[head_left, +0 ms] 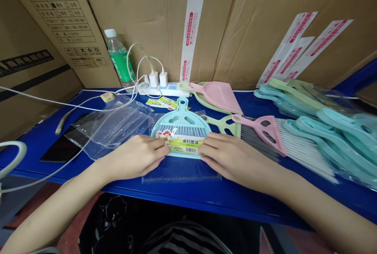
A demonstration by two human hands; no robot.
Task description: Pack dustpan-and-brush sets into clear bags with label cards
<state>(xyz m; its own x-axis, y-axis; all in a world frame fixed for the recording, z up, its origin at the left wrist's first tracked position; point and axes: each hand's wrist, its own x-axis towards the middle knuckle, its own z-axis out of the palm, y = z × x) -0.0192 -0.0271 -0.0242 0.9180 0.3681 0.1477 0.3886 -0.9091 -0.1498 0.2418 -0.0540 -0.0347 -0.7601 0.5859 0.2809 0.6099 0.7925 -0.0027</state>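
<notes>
A light-blue dustpan (182, 118) with a matching grey-bristled brush lies flat in front of me, inside a clear plastic bag (181, 173). Across its lower part sits a yellow-green printed label card (189, 144). My left hand (140, 155) grips the left edge of this bagged set, fingers curled over the label's end. On the opposite edge, my right hand (231, 159) holds it the same way, with fingertips on the label. Both thumbs are mostly hidden. The bag's lower end lies flat toward the table's front edge.
Pink and green dustpans (219, 93) lie behind, with a green brush (225, 124) and pink brush (266, 130) at right. Bagged blue pieces (332, 132) fill the far right. Left are clear bags (114, 122), a black flat object (59, 150), cables, a bottle (119, 61) and power strip (173, 92).
</notes>
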